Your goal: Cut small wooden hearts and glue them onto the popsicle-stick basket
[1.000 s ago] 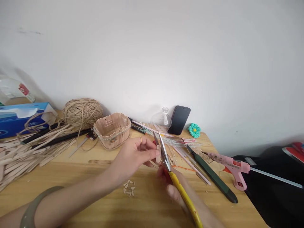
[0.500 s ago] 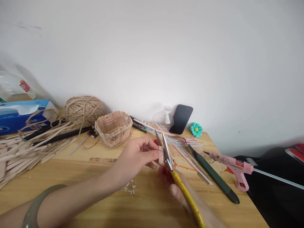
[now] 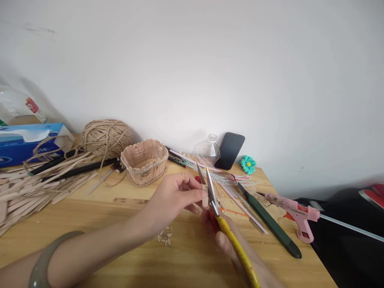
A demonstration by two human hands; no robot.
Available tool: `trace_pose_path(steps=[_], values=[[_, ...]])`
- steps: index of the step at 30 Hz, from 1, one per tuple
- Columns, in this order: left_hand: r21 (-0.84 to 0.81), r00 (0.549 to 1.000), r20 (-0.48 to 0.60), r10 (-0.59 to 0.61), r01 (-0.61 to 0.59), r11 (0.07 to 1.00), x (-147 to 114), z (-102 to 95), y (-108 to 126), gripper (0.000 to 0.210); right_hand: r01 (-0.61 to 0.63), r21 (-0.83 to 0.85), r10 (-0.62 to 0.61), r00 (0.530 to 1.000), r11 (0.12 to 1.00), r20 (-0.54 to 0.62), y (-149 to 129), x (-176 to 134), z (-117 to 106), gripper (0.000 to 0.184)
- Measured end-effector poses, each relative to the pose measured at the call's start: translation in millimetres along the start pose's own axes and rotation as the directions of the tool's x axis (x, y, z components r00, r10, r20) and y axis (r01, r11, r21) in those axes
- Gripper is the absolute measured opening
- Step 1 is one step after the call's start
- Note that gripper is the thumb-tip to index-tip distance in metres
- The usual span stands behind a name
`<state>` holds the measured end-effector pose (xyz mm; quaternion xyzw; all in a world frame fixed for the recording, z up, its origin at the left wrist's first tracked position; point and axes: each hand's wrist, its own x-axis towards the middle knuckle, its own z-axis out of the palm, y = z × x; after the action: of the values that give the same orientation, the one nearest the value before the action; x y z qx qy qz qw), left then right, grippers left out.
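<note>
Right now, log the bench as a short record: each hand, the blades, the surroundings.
Left hand: pinching a small wooden piece
Right hand: gripping yellow-handled scissors
Blades: apart
Near side: small pale chips
Left: wooden basket, twine ball, wooden sticks
Right: pink glue gun, dark green tool
Back: phone, turquoise flower

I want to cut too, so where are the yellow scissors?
The yellow scissors are in the right hand, just right of centre in the head view, their open blades at the small wooden piece in the left hand.
</note>
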<state>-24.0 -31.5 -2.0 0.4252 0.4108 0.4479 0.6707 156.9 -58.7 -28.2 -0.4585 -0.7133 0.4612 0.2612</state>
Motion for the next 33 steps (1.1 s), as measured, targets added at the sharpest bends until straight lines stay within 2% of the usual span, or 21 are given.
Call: trace_pose_path(steps=[5, 15, 21, 27, 33], values=[[0.011, 1.000, -0.001, -0.009, 0.009, 1.000, 1.6, -0.6, 0.0, 0.012, -0.002, 0.009, 0.002, 1.000, 1.000, -0.008, -0.7, 0.2, -0.4, 0.053], [0.070, 1.000, 0.012, -0.002, 0.001, 0.998, 1.9, -1.9, 6.4, 0.009, -0.017, 0.065, 0.014, 0.999, 0.998, 0.046, -2.6, 2.0, -2.5, 0.054], [0.090, 0.999, 0.035, -0.016, 0.013, 0.996, 3.1, -4.4, 7.6, 0.009, -0.026, 0.061, 0.019, 0.992, 0.998, 0.121, -2.0, 3.8, -4.7, 0.056], [0.098, 0.997, 0.062, -0.035, 0.029, 0.995, 4.7, -6.6, 10.6, 0.009, -0.039, 0.091, 0.030, 0.995, 0.995, 0.098, 4.0, 2.5, -6.2, 0.055], [0.167, 0.998, 0.056, -0.033, 0.023, 0.986, 4.9, -10.1, 11.3, 0.008, -0.046, -0.024, 0.050, 0.981, 0.999, 0.185, 6.5, 3.1, -13.7, 0.054]])
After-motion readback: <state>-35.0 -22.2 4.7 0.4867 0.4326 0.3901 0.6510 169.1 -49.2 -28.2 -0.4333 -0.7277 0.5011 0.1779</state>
